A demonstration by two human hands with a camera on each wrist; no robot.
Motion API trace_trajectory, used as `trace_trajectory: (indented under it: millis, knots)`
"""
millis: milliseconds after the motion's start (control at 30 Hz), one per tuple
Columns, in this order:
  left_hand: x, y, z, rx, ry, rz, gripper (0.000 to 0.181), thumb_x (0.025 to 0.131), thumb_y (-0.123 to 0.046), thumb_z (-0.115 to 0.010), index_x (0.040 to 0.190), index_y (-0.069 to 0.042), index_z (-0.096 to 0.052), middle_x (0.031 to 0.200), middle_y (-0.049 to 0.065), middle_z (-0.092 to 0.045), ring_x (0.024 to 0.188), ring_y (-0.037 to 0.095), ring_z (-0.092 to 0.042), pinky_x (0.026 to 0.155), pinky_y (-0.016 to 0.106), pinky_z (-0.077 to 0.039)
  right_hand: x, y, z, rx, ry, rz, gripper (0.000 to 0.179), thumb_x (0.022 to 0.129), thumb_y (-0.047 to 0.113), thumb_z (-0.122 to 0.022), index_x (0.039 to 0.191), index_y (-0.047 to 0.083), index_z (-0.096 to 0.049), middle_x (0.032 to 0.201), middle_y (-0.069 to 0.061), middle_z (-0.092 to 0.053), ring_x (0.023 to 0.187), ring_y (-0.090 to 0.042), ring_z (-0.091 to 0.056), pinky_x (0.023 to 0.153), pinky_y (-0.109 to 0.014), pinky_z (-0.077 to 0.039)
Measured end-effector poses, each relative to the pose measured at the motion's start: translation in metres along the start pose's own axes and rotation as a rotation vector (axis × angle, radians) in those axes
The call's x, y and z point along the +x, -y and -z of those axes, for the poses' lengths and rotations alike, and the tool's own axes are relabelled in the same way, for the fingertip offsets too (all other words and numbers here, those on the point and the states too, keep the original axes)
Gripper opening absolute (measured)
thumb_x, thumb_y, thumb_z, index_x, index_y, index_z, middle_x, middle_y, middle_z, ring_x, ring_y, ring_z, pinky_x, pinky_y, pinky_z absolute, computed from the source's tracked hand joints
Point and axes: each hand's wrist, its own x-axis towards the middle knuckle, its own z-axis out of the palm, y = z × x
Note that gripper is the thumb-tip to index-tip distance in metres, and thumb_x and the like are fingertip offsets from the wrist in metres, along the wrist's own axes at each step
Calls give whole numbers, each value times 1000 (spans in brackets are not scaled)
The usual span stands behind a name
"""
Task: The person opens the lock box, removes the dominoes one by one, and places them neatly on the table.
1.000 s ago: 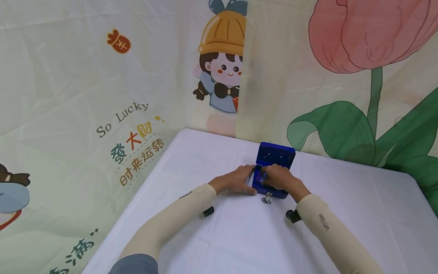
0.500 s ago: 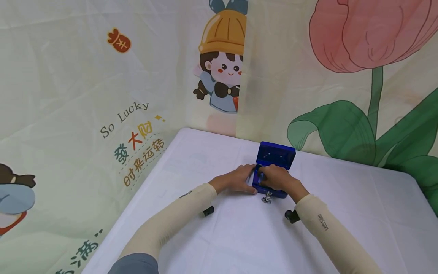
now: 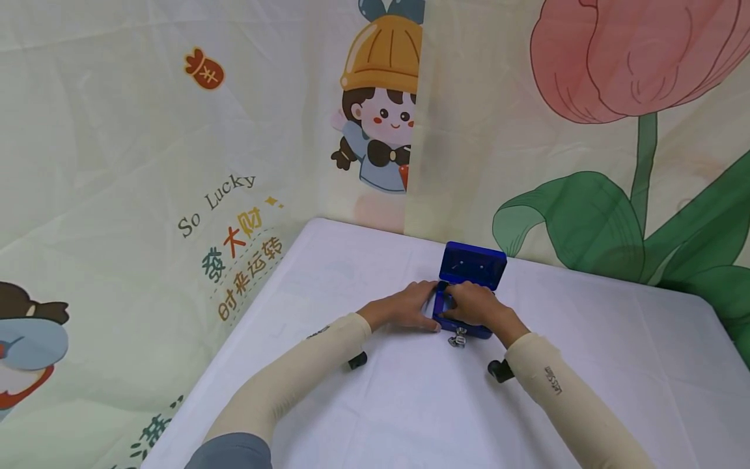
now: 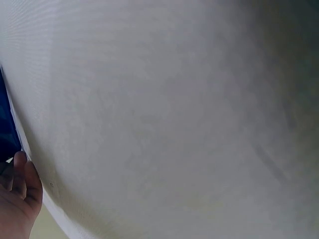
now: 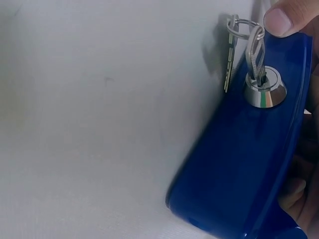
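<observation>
A small blue metal cash box (image 3: 469, 330) stands on the white table, its lid (image 3: 472, 264) raised. My left hand (image 3: 407, 307) holds its left side, thumb at the front corner and fingers toward the back. In the left wrist view, the fingers of that hand (image 4: 26, 186) lie by the box's edge (image 4: 7, 122). My right hand (image 3: 476, 303) reaches down into the box with bent fingers; I cannot tell what it holds, as the box wall hides the fingertips. Keys (image 5: 256, 55) on a ring hang from the round lock (image 5: 266, 92) in the front face.
White cloth covers the table (image 3: 410, 397). Behind it hangs a printed backdrop (image 3: 463, 130) with a large tulip and a cartoon figure. A black wrist camera (image 3: 500, 370) sits under the right forearm, and another black camera (image 3: 357, 360) under the left.
The right hand shifts very slightly inside the box. The left hand and the cash box stay in place.
</observation>
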Motion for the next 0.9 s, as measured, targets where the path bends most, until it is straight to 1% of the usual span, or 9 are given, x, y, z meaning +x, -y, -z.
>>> trace_trajectory:
  millis: [167,300,433,633,833,900]
  knots:
    - [0,0,0,5,11,6,104,85,-50,-76,160,-8,-19,161,10,-34,147,26,-33,122,38,-29,-1,2,0,-11,2,-8,46,87,34,-80,121,5,-69,104,-9,-75,91,-23,-69,89,-48,-58]
    - [0,1,0,15,14,10,106,84,-51,-76,160,-6,-17,162,10,-32,148,27,-31,122,38,-28,-2,3,1,-16,3,0,44,87,31,-79,121,5,-69,106,-10,-74,93,-25,-69,88,-49,-58]
    - [1,2,-1,11,15,12,106,84,-51,-76,160,-7,-17,162,10,-32,149,26,-31,122,38,-28,-2,4,1,-10,3,3,41,88,30,-79,119,6,-69,108,-11,-74,94,-25,-69,88,-48,-58]
    - [1,2,-1,3,14,13,105,84,-50,-77,161,-9,-17,162,9,-32,149,26,-30,122,38,-28,-4,2,2,-20,10,5,48,87,31,-80,125,5,-66,114,-13,-73,100,-28,-70,90,-50,-57]
    - [1,1,0,-2,7,6,105,83,-50,-77,160,-9,-18,160,9,-36,147,25,-33,121,38,-30,-4,-1,4,-17,32,0,44,85,32,-81,118,4,-70,99,-9,-75,84,-20,-68,82,-44,-59]
    - [1,1,0,-5,7,5,105,83,-49,-78,160,-9,-19,159,9,-36,146,25,-33,121,38,-30,-4,-1,4,-9,37,1,43,85,30,-81,117,3,-71,98,-9,-75,81,-19,-68,81,-44,-60]
